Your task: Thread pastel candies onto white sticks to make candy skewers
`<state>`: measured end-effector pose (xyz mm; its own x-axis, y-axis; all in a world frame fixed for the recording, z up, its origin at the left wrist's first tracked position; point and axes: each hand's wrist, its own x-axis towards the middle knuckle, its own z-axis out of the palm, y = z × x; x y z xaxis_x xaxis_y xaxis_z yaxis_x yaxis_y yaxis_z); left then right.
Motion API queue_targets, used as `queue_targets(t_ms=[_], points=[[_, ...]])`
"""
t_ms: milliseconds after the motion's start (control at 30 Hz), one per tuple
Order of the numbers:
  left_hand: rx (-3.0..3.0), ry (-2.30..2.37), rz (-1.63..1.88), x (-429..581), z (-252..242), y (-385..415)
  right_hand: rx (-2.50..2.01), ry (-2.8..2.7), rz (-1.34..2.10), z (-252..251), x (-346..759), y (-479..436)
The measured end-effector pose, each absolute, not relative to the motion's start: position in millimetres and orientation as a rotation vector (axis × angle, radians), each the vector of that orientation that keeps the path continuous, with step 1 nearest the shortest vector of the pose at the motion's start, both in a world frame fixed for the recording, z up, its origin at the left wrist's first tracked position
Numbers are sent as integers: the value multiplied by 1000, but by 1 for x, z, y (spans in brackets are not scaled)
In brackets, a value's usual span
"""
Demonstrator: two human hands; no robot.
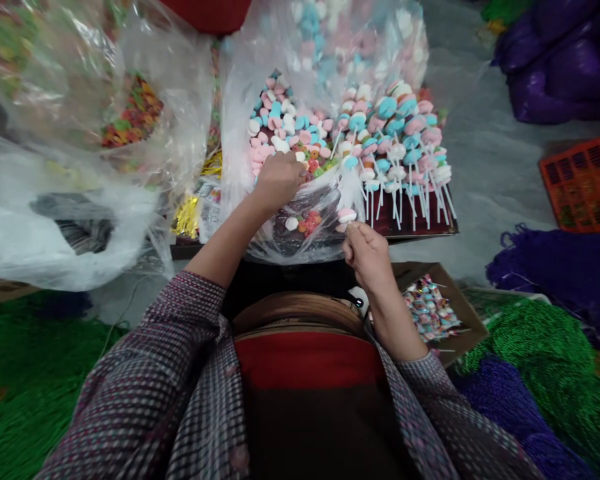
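Observation:
My left hand (280, 179) reaches into a loose heap of pink, blue and white marshmallows (275, 110) mixed with gummy rings (314, 163). Its fingers are curled together at the candy; what lies between the fingertips is hidden. Near the box's front edge, my right hand (369, 253) is closed in a pinch on a marshmallow skewer, with a pink and white marshmallow (347, 215) showing just above the fingers. Most of its stick is hidden by the hand. Finished-looking marshmallow skewers (397, 147) with white sticks lie piled to the right of the heap.
Clear plastic (235, 140) lies under and around the candy. Another bag with gummy rings (135, 117) is at left, beside gold ties (186, 217). A cardboard box (467, 327) of wrapped candy stands low right, near green bead strands (535, 340) and an orange crate (583, 180).

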<state>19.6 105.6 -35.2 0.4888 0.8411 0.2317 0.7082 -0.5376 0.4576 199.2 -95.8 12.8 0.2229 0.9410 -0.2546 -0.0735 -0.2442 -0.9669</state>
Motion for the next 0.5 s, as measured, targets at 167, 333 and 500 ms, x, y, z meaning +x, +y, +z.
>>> queue_targets(t_ms=[167, 333, 500], points=[[2382, 1269, 770, 10, -31, 94, -1438, -877, 1243, 8, 199, -98], [1889, 1160, 1021, 11, -19, 93, -1445, -956, 1261, 13, 192, -94], [1636, 1051, 1094, 16, -19, 83, -1446, -1071, 1231, 15, 181, -81]])
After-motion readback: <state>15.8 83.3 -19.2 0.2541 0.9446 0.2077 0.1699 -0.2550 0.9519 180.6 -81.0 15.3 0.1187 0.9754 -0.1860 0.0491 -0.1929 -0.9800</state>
